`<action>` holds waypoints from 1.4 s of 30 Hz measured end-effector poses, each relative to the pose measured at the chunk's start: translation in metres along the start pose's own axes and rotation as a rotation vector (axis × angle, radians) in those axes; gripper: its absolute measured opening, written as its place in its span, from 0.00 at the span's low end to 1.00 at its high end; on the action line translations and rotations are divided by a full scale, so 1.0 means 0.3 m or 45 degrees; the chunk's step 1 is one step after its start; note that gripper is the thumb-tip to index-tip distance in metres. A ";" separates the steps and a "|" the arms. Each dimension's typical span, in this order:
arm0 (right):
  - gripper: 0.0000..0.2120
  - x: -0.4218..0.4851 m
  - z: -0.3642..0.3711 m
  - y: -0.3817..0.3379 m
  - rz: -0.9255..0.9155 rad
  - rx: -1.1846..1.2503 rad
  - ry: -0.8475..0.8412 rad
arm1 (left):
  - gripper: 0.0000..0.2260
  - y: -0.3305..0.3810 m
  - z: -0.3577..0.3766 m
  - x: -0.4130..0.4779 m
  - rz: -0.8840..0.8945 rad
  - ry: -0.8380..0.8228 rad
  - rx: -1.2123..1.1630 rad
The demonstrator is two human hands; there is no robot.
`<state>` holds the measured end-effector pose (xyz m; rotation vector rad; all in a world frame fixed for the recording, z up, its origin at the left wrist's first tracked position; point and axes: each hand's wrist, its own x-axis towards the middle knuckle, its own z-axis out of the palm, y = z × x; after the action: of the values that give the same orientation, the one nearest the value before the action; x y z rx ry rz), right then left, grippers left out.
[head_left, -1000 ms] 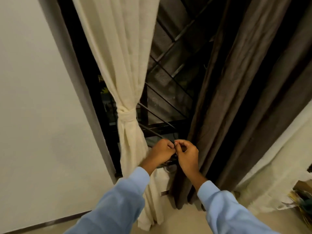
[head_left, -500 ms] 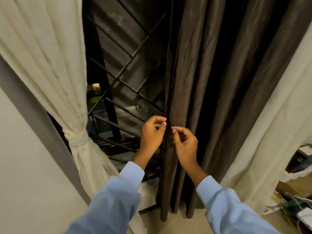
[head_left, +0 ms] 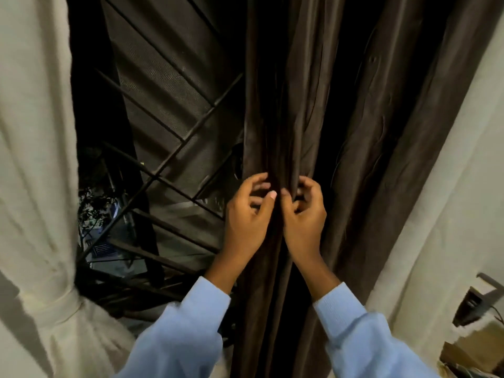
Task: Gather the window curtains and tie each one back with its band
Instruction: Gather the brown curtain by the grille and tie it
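Observation:
A dark brown curtain (head_left: 362,137) hangs in folds down the middle and right of the window. My left hand (head_left: 246,216) and my right hand (head_left: 304,216) sit side by side on its left folds, fingers curled around and pinching the fabric. A cream curtain (head_left: 35,159) at the left is gathered and tied with a cream band (head_left: 61,308) low down. Another cream curtain (head_left: 447,214) hangs loose at the right. No band for the brown curtain is visible.
A dark metal window grille (head_left: 169,159) with diagonal bars fills the gap between the curtains, night outside. At the lower right lie a cardboard box (head_left: 469,350) and a dark object (head_left: 474,304).
My view has lifted and swung right from the tied cream curtain to the brown one. Both hands rose from the window sill level and closed around the brown curtain's folds.

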<state>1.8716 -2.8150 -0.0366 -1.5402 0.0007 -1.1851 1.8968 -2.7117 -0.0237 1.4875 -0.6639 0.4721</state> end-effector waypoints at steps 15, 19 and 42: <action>0.07 0.249 -0.182 0.154 0.098 0.169 -0.207 | 0.23 0.104 0.341 0.076 0.139 0.255 0.565; 0.08 0.210 -0.226 0.160 0.067 0.199 -0.387 | 0.21 0.159 0.415 0.095 0.215 0.477 0.735; 0.20 0.306 -0.152 -0.130 -0.045 -0.040 -0.400 | 0.17 0.329 0.304 0.025 0.211 0.649 0.986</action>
<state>1.8645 -2.8867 0.0460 -1.7464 -0.2181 -0.9633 1.8265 -2.7983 0.0517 1.9187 -0.1869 1.2903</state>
